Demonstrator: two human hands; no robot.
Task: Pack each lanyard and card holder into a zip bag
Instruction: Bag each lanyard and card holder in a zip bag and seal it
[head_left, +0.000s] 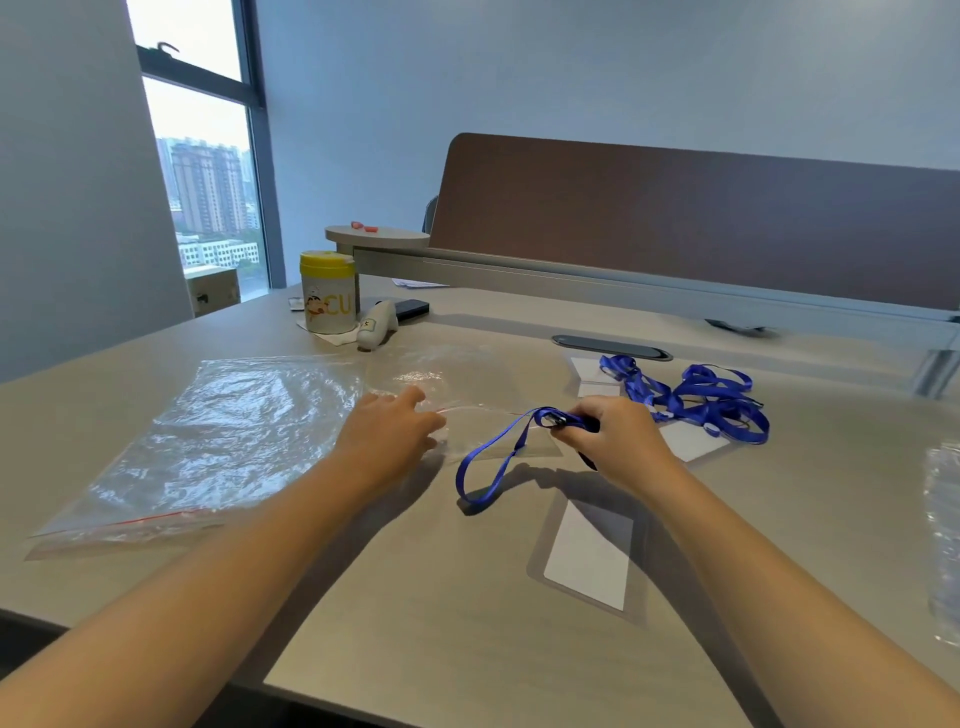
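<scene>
Step in hand, as we judged it: loading one lanyard (493, 457) and its card holder (589, 558) into a zip bag (462, 395).

Right hand (618, 441): fingers curled and pinching the clip end of the blue lanyard, its loop trailing down onto the table (467, 649). The card holder, clear with a white insert, lay flat on the table below that hand; we could not tell whether it was clipped to the lanyard.

Left hand (389, 431): fingers curled at the mouth edge of the zip bag, apparently pinching the film; the clear plastic made this hard to confirm.

Further stock: a tangle of blue lanyards (701, 400) with more card holders lay beyond the right hand; a larger clear bag (208, 441) lay to the left.

Next move, in our judgement: the bag mouth needed spreading so that the clip end could be fed in, the loose loop gathered after it and the card holder slid in flat.
</scene>
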